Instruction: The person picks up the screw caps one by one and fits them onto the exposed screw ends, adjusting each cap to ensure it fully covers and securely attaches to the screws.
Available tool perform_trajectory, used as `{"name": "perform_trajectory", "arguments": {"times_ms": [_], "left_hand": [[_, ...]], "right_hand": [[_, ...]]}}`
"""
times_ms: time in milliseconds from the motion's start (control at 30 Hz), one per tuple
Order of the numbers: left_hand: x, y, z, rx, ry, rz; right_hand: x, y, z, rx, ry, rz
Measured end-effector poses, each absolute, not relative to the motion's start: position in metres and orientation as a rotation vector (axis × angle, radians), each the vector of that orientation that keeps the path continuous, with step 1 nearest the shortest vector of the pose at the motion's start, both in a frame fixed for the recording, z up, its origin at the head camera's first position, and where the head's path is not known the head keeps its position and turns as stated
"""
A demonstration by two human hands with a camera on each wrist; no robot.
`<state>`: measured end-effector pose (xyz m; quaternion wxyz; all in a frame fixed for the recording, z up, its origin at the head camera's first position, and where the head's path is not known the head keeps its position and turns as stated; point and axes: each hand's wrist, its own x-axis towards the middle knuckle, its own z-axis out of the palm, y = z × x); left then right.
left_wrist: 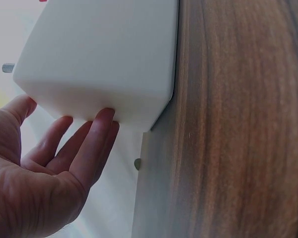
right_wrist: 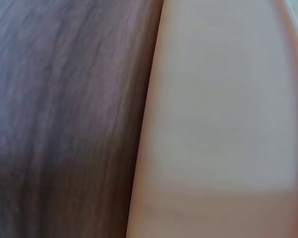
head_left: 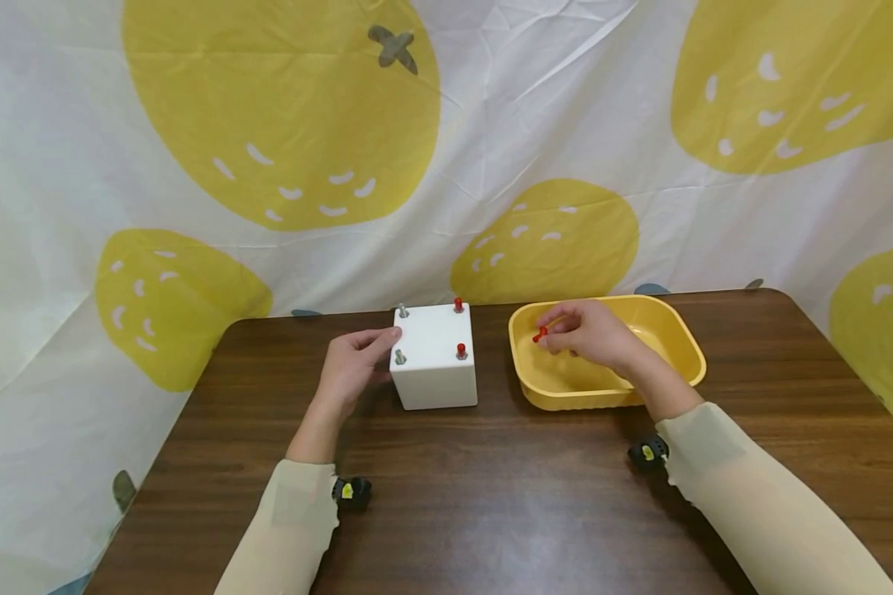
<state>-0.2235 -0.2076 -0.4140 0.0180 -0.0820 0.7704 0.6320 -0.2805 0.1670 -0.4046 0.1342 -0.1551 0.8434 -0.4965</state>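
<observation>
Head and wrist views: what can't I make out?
Head view: yellow tray, floor partly hidden by the right hand.
Head view: red piece, too small for its exact shape.
Left wrist view: white box, cut off by the top edge.
Right wrist view: pale surface, too blurred for detail.

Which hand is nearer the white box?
Left: the left hand touches the white box on its left; the right hand is right of it, at the yellow tray.

white block (head_left: 437, 387): smooth, matt, plastic-looking
studs (head_left: 400, 357): threaded metal, dull grey shine
red pieces (head_left: 461, 349): plastic-looking, smooth
yellow basin (head_left: 576, 398): smooth plastic look, slightly glossy
table (head_left: 454, 496): dark wood grain, soft sheen
backdrop (head_left: 551, 124): creased cloth
sleeves (head_left: 283, 521): matt cloth
</observation>
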Motion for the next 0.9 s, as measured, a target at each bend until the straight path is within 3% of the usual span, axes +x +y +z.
{"name": "perform_trajectory", "arguments": {"times_ms": [333, 900], "left_hand": [[-0.224, -0.207, -0.415, -0.246, 2.394, 1.965], [-0.223, -0.207, -0.414, -0.251, 2.386, 1.981]], "right_hand": [[-0.279, 0.163, -0.401, -0.347, 2.307, -1.579], [-0.276, 0.152, -0.391, -0.439, 2.359, -1.633]]}}
